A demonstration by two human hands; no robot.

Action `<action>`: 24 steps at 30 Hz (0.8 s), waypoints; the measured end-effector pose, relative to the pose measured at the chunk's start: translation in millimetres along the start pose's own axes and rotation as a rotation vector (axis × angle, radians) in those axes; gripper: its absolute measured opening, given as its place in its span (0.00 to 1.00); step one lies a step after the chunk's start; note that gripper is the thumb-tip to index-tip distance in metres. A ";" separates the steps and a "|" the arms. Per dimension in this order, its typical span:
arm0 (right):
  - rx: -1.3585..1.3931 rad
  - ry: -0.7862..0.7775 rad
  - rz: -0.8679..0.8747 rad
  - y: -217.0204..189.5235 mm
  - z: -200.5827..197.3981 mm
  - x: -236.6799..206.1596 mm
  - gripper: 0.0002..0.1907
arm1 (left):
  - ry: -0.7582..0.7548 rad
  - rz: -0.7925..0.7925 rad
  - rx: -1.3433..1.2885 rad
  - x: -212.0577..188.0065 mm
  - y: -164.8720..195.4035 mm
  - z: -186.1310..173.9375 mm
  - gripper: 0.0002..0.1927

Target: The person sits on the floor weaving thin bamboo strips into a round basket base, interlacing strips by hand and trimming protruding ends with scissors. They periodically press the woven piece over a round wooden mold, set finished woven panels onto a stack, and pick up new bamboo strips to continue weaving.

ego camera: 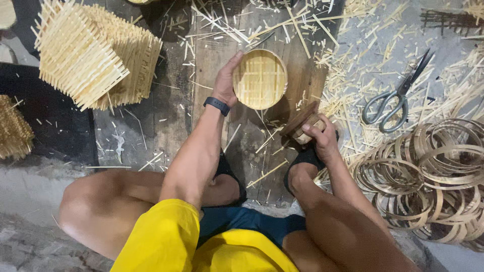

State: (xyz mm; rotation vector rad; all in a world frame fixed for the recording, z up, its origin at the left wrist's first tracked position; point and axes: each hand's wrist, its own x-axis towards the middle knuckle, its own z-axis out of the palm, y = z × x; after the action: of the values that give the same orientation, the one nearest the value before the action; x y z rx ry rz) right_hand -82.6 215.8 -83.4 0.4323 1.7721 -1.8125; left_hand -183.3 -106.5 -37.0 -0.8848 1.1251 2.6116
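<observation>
My left hand (226, 80) grips the left rim of a small round bamboo tray (260, 79) with a slatted bottom, held on a dark wooden board (212, 55). A black band sits on that wrist. My right hand (318, 135) is closed around a short brown wooden block (301, 123), lower right of the tray and apart from it. I squat over the board in yellow shorts, with black sandals on my feet.
Stacks of square bamboo lattices (91, 53) lie at the upper left. Large metal scissors (398, 95) rest at the right among strewn bamboo slivers. A heap of thin bamboo hoops (433, 171) fills the lower right.
</observation>
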 end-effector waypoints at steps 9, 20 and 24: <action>-0.013 -0.049 -0.026 -18.8 4.2 -7.1 0.26 | 0.283 0.076 0.633 -4.0 -11.9 -39.0 0.28; 0.069 -0.048 0.006 -33.6 9.4 -10.7 0.28 | 0.542 -0.201 0.423 -40.3 -33.1 -58.9 0.16; 0.064 -0.098 -0.119 -32.7 9.4 -12.1 0.27 | 0.480 -0.223 0.294 -34.3 -35.6 -67.4 0.15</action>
State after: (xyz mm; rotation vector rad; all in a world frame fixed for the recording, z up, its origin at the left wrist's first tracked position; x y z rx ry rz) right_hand -91.1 207.5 -49.3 0.2621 1.7090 -1.9427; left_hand -111.7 -126.3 -75.3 -1.5085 1.3755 2.0387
